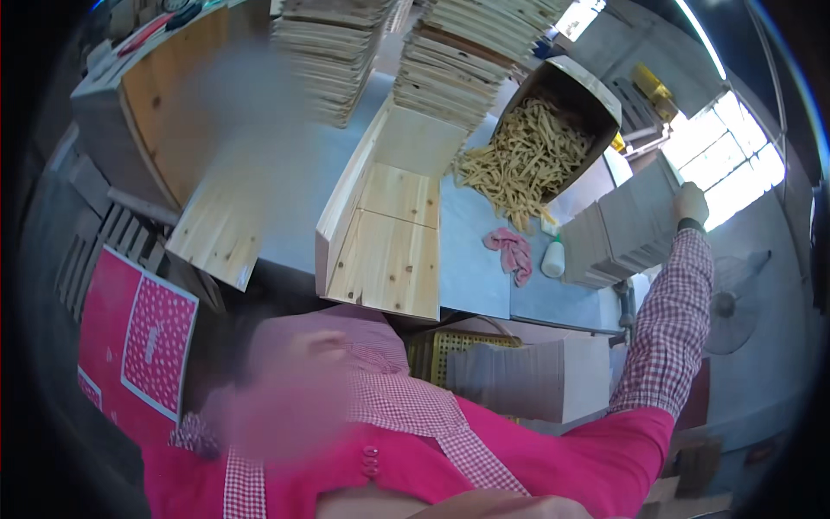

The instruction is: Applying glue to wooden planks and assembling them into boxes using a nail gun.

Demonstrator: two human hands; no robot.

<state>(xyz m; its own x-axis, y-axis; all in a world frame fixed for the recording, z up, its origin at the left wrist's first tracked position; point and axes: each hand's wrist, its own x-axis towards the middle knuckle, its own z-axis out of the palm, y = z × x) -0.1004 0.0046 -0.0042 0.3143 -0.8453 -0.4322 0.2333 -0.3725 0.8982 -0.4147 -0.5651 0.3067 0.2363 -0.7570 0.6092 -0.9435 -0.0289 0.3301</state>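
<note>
My right arm reaches out to the far right. There my right hand [692, 206] is curled over the top edge of the end board in a row of pale upright boards [635, 216]; its fingertips are partly hidden. My left hand [322, 344] is close to my body, in front of the checked apron. It is badly blurred, so its grip does not show. On the bench ahead of me stands a partly built wooden box [389, 251], with a knotty bottom, a left side wall and a far end wall. Its right side has no wall.
A tipped brown carton [596, 104] spills wooden strips [527, 156] onto the bench. Nearer lie a pink cloth [510, 255] and a white glue bottle [553, 259]. Tall stacks of wooden panels [467, 52] rise behind. Below the bench are more boards [527, 376] beside a yellow crate [445, 350].
</note>
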